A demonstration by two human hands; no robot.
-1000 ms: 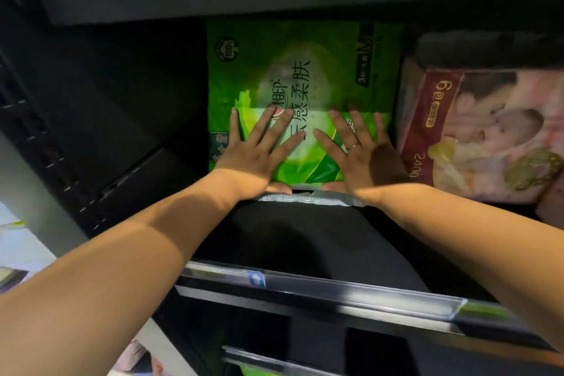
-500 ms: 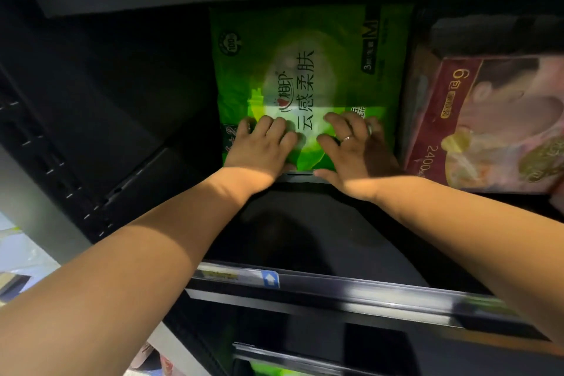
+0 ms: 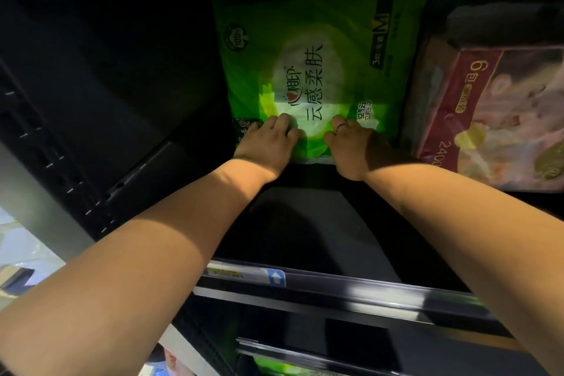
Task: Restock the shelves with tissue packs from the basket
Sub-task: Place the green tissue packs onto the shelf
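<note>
A green tissue pack (image 3: 320, 49) lies flat on the dark shelf (image 3: 305, 223), deep inside and against the back. My left hand (image 3: 268, 143) and my right hand (image 3: 354, 146) sit side by side on its near edge. Both have their fingers curled onto the pack's top face, and the thumbs are hidden under the edge. A ring shows on my right hand. The basket is out of view.
A pink tissue pack (image 3: 494, 119) stands right of the green one, almost touching it. A shelf board hangs low overhead. A price rail (image 3: 335, 284) runs along the shelf's front edge. A slotted upright (image 3: 61, 168) bounds the left. More green packaging (image 3: 290, 369) shows on the shelf below.
The green pack has slid deeper into the shelf. My fingers, spread flat on it a second ago, have curled up at its near edge.
</note>
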